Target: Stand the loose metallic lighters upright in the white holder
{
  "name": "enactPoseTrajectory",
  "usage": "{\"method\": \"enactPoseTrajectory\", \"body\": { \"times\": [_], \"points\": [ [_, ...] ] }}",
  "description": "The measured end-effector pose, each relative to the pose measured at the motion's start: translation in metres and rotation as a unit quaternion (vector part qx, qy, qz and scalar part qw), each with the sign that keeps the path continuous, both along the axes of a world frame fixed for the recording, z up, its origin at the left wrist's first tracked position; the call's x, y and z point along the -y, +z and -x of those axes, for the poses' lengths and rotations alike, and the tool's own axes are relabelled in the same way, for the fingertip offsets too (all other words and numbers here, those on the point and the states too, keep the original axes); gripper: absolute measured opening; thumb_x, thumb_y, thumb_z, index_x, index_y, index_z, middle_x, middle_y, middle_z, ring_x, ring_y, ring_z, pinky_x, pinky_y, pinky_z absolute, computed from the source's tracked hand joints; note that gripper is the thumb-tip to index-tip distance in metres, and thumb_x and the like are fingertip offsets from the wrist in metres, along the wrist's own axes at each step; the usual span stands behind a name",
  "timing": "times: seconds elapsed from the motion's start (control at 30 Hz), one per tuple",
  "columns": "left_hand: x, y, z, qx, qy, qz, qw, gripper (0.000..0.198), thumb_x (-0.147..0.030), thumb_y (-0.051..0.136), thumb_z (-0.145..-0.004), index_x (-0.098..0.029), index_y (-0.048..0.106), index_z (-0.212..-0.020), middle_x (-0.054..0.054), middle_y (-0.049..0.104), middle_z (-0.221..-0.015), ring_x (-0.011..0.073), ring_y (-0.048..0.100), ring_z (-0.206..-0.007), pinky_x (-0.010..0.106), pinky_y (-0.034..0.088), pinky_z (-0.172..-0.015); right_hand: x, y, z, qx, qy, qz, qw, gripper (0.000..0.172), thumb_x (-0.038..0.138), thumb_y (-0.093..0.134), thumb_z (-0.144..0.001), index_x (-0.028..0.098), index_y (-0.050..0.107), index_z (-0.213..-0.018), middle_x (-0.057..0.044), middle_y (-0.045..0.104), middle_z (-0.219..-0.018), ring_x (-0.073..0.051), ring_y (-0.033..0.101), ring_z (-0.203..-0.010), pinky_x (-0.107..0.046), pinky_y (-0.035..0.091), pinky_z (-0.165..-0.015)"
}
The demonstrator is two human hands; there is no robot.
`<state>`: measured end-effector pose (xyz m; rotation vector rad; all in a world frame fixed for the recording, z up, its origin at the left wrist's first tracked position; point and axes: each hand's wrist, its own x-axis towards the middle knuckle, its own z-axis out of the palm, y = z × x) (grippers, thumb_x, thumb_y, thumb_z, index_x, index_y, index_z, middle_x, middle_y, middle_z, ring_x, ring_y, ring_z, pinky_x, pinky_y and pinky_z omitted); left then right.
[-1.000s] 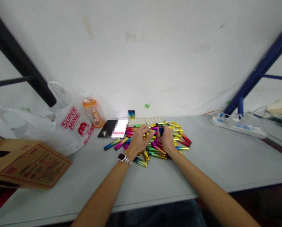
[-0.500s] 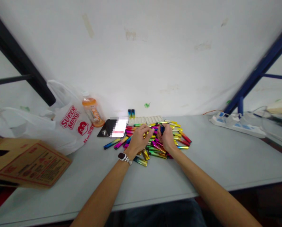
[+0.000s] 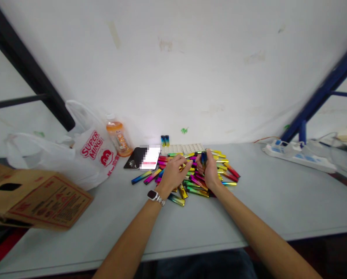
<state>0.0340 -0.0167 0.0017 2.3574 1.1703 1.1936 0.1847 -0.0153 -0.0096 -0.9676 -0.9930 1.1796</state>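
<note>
A heap of shiny lighters [image 3: 198,190] in blended metallic colours lies on the grey table. My right hand [image 3: 211,170] is closed around a dark blue lighter [image 3: 204,158], held upright over the heap's right part. Over the left part hovers my left hand [image 3: 173,172], a watch on its wrist. Its fingers are bent, with a gap between thumb and forefinger, and no lighter shows in them. Behind the heap are white gridded trays [image 3: 192,148]. Two blue lighters [image 3: 165,140] stand upright side by side at the back left tray.
Left of the heap lie a dark tablet-like item [image 3: 134,158], an orange drink bottle [image 3: 119,137], a white plastic bag [image 3: 83,162] and a cardboard box [image 3: 51,201]. A white power strip [image 3: 298,155] with cables is at the right. The wall [image 3: 208,77] rises behind the table.
My right hand has lifted slightly and turned, showing more of the blue lighter. The left hand's thumb and forefinger are a little further apart. The whole view has shifted slightly.
</note>
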Motion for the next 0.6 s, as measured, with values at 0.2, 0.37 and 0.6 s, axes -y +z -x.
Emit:
{"method": "enactPoseTrajectory", "body": {
  "times": [0.2,0.37,0.6],
  "points": [
    [0.003,-0.004,0.015,-0.023,0.006,0.005,1.000,0.031,-0.034,0.049,-0.095,-0.018,0.057,-0.070,0.004,0.060,-0.085,0.0168,0.056,-0.083,0.031,0.044,-0.077,-0.004,0.005,0.000,0.029,-0.028,-0.017,0.999,0.042,0.061,0.067,-0.075,0.020,0.064,-0.079,0.005,0.050,-0.057,-0.008,0.041,-0.048,-0.022,0.033,-0.045],
    [0.002,-0.006,0.026,-0.028,0.009,0.009,1.000,0.033,-0.032,0.048,-0.095,-0.018,0.054,-0.066,0.003,0.056,-0.079,0.0164,0.054,-0.080,0.030,0.043,-0.072,-0.023,0.012,0.001,0.035,0.022,-0.055,0.998,0.031,0.047,0.077,-0.068,0.020,0.065,-0.077,0.002,0.064,-0.072,-0.012,0.055,-0.065,-0.024,0.044,-0.061],
    [0.000,-0.012,0.031,-0.003,0.022,0.025,0.999,0.034,-0.033,0.049,-0.095,-0.018,0.053,-0.064,0.003,0.055,-0.077,0.0159,0.053,-0.077,0.029,0.041,-0.067,-0.095,0.023,0.018,0.181,0.018,-0.122,0.976,0.034,0.039,0.075,-0.066,0.016,0.067,-0.090,-0.001,0.066,-0.079,-0.011,0.054,-0.060,-0.025,0.045,-0.056]
  ]
}}
